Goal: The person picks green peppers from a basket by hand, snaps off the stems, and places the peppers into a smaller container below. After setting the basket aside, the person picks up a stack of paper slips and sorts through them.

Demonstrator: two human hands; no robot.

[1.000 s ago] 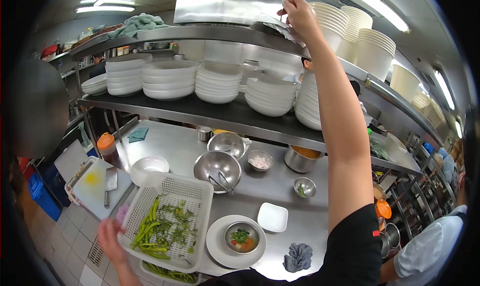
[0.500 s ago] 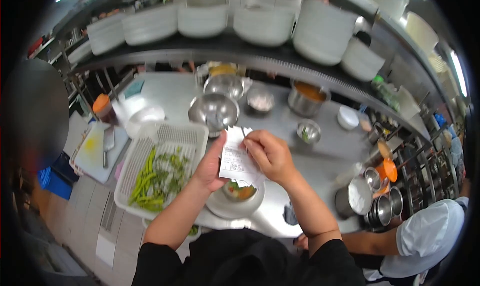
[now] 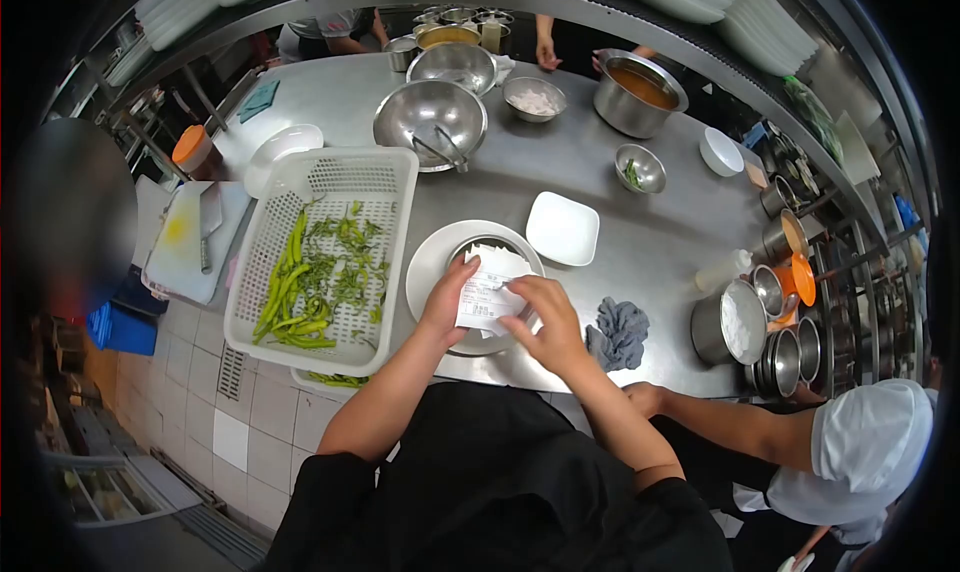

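Note:
A small stack of printed paper slips point(image 3: 490, 290) is held over a white plate point(image 3: 424, 272) with a metal bowl on it. My left hand point(image 3: 446, 297) grips the slips at their left edge, thumb on top. At their right side my right hand point(image 3: 548, 317) has its thumb and fingers slightly apart, the fingertips at the paper; whether it pinches a slip is hard to tell. A square white dish point(image 3: 563, 229) lies just beyond my right hand. Left of my hands is a white basket point(image 3: 398, 222) with green chillies point(image 3: 290, 277) and leafy sprigs point(image 3: 350, 257).
Metal bowls point(image 3: 430, 122), a pot of orange liquid point(image 3: 640, 94) and a grey cloth point(image 3: 618, 334) are on the steel table point(image 3: 500, 187). A cutting board point(image 3: 180, 237) with a cleaver lies left. A person in white point(image 3: 870, 447) stands right; others' hands show across the table.
The view has tilted down, so the slips sit lower and more of the table and floor shows. My right hand's fingers have shifted to the slips' right side. The square dish is now visible.

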